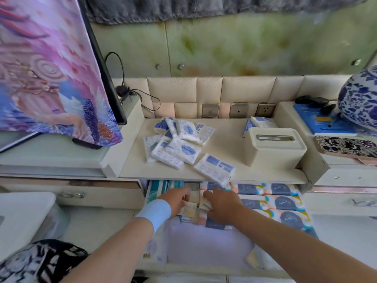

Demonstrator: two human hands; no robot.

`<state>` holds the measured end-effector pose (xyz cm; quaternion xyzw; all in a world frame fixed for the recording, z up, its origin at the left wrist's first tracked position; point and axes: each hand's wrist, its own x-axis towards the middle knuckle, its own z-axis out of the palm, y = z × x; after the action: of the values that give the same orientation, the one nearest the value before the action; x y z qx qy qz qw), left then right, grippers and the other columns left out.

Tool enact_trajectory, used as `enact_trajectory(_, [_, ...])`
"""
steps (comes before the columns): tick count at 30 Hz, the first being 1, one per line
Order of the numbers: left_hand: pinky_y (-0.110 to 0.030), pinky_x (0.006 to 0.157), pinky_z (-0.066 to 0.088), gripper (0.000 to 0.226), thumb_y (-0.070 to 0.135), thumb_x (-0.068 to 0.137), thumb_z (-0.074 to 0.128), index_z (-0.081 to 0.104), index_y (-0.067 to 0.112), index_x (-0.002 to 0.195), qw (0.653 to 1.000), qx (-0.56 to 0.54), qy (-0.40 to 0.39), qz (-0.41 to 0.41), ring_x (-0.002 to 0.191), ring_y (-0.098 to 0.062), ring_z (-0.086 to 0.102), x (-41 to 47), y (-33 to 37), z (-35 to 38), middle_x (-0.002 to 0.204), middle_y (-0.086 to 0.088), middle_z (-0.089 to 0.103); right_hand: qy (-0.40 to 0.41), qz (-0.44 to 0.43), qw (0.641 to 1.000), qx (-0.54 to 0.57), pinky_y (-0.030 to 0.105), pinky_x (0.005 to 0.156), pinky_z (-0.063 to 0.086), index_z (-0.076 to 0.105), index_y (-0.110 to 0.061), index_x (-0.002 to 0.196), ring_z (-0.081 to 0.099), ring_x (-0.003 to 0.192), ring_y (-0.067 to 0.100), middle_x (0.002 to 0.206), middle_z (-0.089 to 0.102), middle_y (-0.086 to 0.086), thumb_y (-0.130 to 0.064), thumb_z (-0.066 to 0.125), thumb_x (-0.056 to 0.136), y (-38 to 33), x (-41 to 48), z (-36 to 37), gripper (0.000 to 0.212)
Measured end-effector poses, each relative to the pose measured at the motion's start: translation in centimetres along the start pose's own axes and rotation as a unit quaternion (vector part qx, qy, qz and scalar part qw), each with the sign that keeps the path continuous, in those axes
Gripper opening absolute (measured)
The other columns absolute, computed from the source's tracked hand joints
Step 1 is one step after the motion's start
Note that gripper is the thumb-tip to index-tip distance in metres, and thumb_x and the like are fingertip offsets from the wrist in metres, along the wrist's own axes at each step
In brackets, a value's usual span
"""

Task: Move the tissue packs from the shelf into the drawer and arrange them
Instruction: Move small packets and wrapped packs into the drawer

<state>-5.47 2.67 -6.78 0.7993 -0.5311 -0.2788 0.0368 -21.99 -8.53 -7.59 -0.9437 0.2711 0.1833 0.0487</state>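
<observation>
Hands are working in the drawer [204, 269].
Left hand [179, 199] is gripping a small pack [189, 206]; right hand [223, 205] is touching adjacent packs [204, 204], grip state unclear. Tissue packs [177, 146] are lying on the shelf [224, 144].

2 bare forearms in view. Left hand [179, 198]: bare, with a wide light-blue wristband [155, 213] just behind it. The band is plain, looks like soft fabric, has straight edges and wraps the whole wrist. Right hand [222, 205]: bare, wrist and forearm uncovered up to the frame edge. Bottom-left corner: black-and-white patterned garment [40, 262], loose fabric with bold dark strokes on a pale, slightly bluish ground, folds visible. It is blurred, so the print can't be read, and which piece of clothing it is can't be told.
</observation>
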Motion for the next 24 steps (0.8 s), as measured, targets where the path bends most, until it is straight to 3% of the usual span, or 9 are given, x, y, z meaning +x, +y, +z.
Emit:
enact_trajectory(6, [-0.032, 0.073, 0.044, 0.023, 0.005, 0.093, 0.051, 0.045, 0.027, 0.093, 0.998, 0.056, 0.018, 0.02, 0.09, -0.023, 0.055, 1.8, -0.4, 1.9, 0.101, -0.003, 0.058, 0.065, 0.022, 0.998, 0.013, 0.041, 0.073, 0.054, 0.032, -0.03, 0.139, 0.056, 0.109, 0.03, 0.13, 0.045, 0.008, -0.031, 0.063, 0.09, 0.7, 0.6, 2.8, 0.058])
enact_trajectory(11, [-0.029, 0.079, 0.041, 0.017, 0.011, 0.094, 0.05, 0.057, 0.024, 0.103, 0.995, 0.078, 0.056, 0.02, 0.103, -0.025, 0.05, 3.9, -0.6, 3.4, 0.107, -0.003, 0.062, 0.067, -0.019, 0.997, 0.036, 0.045, 0.08, 0.055, 0.027, -0.034, 0.144, 0.052, 0.116, 0.031, 0.137, 0.04, 0.009, -0.056, 0.062, 0.083, 1.4, 0.9, 2.7, 0.074])
enact_trajectory(14, [-0.032, 0.089, 0.04, 0.016, 0.019, 0.097, 0.049, 0.06, 0.023, 0.108, 0.993, 0.104, 0.049, 0.03, 0.112, -0.026, 0.047, 4.8, -0.8, 3.8, 0.111, -0.003, 0.063, 0.057, -0.031, 0.998, -0.014, 0.044, 0.081, 0.054, 0.028, -0.033, 0.141, 0.055, 0.113, 0.031, 0.136, 0.042, 0.009, -0.052, 0.073, 0.076, 2.1, 1.1, 2.8, 0.082])
enact_trajectory(16, [-0.031, 0.1, 0.032, 0.02, 0.029, 0.095, 0.052, 0.064, 0.022, 0.11, 0.983, 0.167, 0.03, 0.074, 0.116, -0.026, 0.047, 4.8, -0.8, 3.7, 0.115, -0.002, 0.062, 0.067, -0.021, 0.997, -0.018, 0.044, 0.082, 0.054, 0.032, -0.03, 0.139, 0.056, 0.11, 0.03, 0.133, 0.045, 0.008, -0.05, 0.074, 0.077, 2.2, 1.1, 2.9, 0.078])
enact_trajectory(19, [-0.034, 0.106, 0.026, 0.04, 0.05, 0.084, 0.059, 0.064, 0.025, 0.114, 0.952, 0.273, 0.005, 0.141, 0.12, -0.022, 0.041, 4.1, -1.4, 3.7, 0.123, 0.002, 0.051, 0.087, -0.027, 0.996, -0.025, 0.042, 0.078, 0.052, 0.033, -0.026, 0.139, 0.056, 0.108, 0.031, 0.131, 0.045, 0.008, -0.048, 0.072, 0.081, 2.2, 0.8, 3.1, 0.074])
enact_trajectory(24, [-0.036, 0.102, 0.028, 0.031, 0.03, 0.087, 0.06, 0.061, 0.023, 0.117, 0.93, 0.34, 0.013, 0.142, 0.122, -0.025, 0.041, 4.2, -1.3, 3.7, 0.126, -0.002, 0.052, 0.093, -0.075, 0.993, 0.011, 0.04, 0.072, 0.053, 0.03, -0.028, 0.142, 0.055, 0.104, 0.027, 0.133, 0.042, 0.006, -0.04, 0.061, 0.089, 2.2, 0.1, 3.3, 0.062])
